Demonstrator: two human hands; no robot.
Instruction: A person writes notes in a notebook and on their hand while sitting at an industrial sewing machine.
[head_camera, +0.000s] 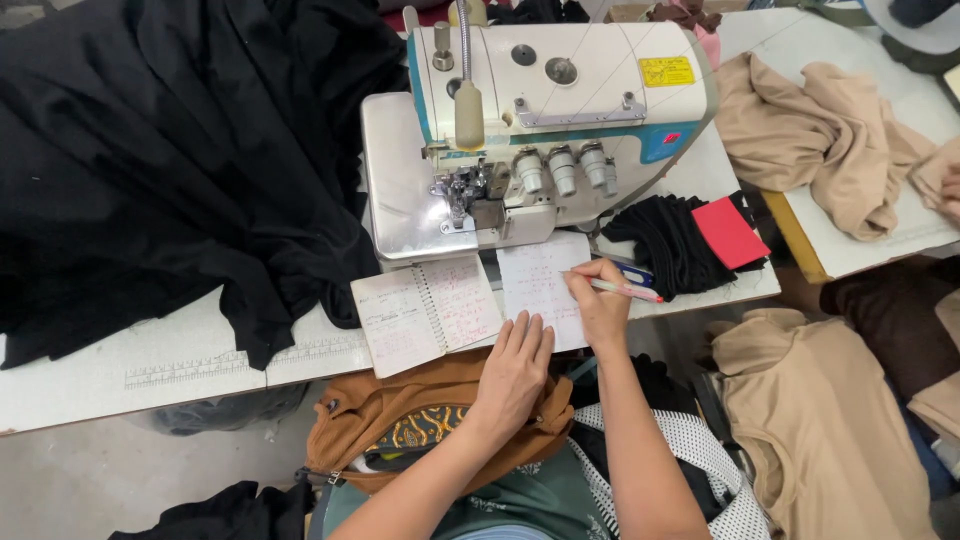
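White paper (535, 285), right hand (600, 305) writing, pen (625, 290)

— A large heap of black cloth (170, 150) is seen spread over the left of the white table (120, 370), with a printed ruler strip (230, 365) shown along the table's front edge.

— A white sewing machine (540, 110) is set at the middle, and a yellow label (666, 71) is carried on its top.

— Just right of it, a small stack of black fabric pieces (660, 240) is noted, topped by a red card (730, 232).

— Beige garments (810, 140) are piled on the neighbouring table, and more beige cloth (820, 420) is seen lower right. A brown bag (400, 415) is placed below the table's edge.
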